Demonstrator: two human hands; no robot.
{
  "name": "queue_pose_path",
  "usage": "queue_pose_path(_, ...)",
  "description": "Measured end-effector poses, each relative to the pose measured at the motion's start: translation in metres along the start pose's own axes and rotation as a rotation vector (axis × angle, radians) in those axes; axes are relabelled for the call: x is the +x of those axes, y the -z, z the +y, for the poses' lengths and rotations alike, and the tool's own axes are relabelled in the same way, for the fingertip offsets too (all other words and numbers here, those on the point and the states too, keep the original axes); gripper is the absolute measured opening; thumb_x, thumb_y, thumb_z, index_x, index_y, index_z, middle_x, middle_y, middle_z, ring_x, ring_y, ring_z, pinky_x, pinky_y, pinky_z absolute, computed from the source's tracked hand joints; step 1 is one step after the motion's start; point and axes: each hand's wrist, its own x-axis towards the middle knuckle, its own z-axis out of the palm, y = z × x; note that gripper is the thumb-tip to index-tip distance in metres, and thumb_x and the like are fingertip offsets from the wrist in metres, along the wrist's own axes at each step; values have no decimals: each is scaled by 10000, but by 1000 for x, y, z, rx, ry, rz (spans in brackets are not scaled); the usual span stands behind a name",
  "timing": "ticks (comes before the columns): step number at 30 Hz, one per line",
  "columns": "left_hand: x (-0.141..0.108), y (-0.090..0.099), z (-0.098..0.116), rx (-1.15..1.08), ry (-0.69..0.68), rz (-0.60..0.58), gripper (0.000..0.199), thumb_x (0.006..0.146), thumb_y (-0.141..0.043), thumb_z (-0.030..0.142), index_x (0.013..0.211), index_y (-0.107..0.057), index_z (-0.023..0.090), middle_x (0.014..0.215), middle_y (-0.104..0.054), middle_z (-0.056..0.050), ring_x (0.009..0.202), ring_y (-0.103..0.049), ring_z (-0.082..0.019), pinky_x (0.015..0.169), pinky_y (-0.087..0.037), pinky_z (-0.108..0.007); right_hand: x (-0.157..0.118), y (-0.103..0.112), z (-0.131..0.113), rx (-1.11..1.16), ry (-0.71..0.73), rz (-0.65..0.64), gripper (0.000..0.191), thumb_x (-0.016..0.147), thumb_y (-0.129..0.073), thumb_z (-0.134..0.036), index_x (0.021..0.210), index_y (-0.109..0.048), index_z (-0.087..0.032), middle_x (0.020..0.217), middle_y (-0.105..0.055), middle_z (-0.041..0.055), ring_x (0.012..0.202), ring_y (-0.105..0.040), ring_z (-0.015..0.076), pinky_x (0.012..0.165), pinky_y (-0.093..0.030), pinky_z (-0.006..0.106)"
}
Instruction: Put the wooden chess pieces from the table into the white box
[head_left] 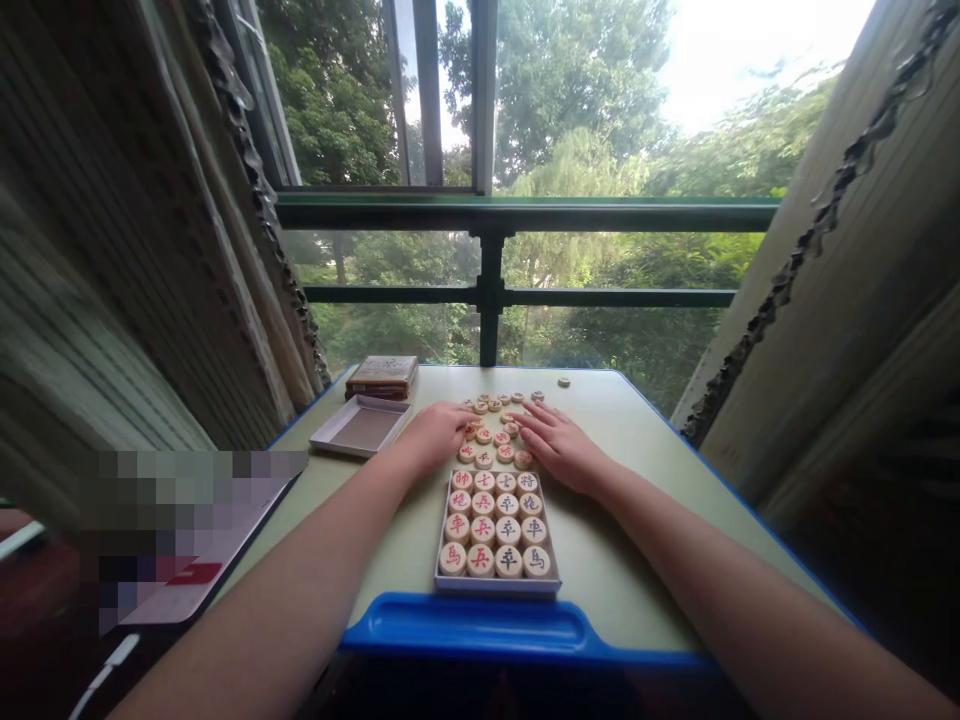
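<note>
two bare forearms reach forward from the bottom corners over a pale green counter [637, 430] with a blue edge. the left hand [442, 432] and right hand [559, 440] face each other, palms mostly down, with a loose cluster of round wooden pieces [502, 438] between them.

the cluster lies straight ahead of the person, just past the far edge of a shallow box [497, 588], and strings out away from the body, its length roughly in line with the box's columns. the box sits closer to the person than either hand does. inside are sixteen boxed pieces [483, 530] in four rows of four: two columns with red characters on the left, two with black on the right.

neither hand is clearly nearer the cluster. the left hand's fingertips bend down over its left side; whether they grip a piece cannot be told. the right hand is spread fairly flat, fingers long and slightly parted at the right side, with nothing visibly grasped.

a lone piece [564, 382] lies apart, beyond the right hand. beyond the left forearm are a shallow empty tray [360, 428] and, behind it, a brown box [381, 377].
</note>
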Motion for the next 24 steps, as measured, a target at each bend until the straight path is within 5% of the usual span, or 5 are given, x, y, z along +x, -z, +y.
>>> queue_pose_path(4,0,-4,-3,-116,66,-80,395,746,-455,128,1075,-657,213,1144,-637,-37,1072,-564,-199,958,-407,-286,4,-3,4,9,25,-108,508,904,-289,-455,1310,-464,-206,1408,-381,61,1332,-265,238,1097,-196,443)
queue_pose_path(9,1,0,-7,-168,111,5,607,619,-482,-12,1189,-574,175,1320,-495,-81,1220,-448,-214,1058,-302,-319,5,0,0,43,81,16,430,876,-363,-361,1223,-556,-195,1367,-440,65,1289,-346,222,1066,-286,398)
queue_pose_path(13,-3,7,-4,-211,282,-118,682,622,-466,4,1284,-476,169,1364,-438,-110,1275,-376,-253,1069,-272,-373,1,8,3,-98,-97,49,414,873,-365,-349,1176,-588,-177,1314,-495,99,1286,-342,244,1065,-267,419)
queue_pose_path(18,-8,11,1,-434,332,-228,796,577,-439,-14,1311,-423,294,1454,-300,-37,1339,-253,-249,1082,-225,-409,-2,10,18,-120,-327,-36,557,883,-348,-414,1351,-391,-116,1441,-291,159,1346,-207,291,1079,-207,443)
queue_pose_path(24,1,-4,-6,-583,373,-90,700,544,-463,-8,1192,-536,248,1382,-411,-67,1293,-344,-264,1032,-323,-377,-4,6,16,-33,-181,-100,523,885,-348,-415,1310,-447,-126,1431,-317,146,1343,-235,245,1085,-226,357)
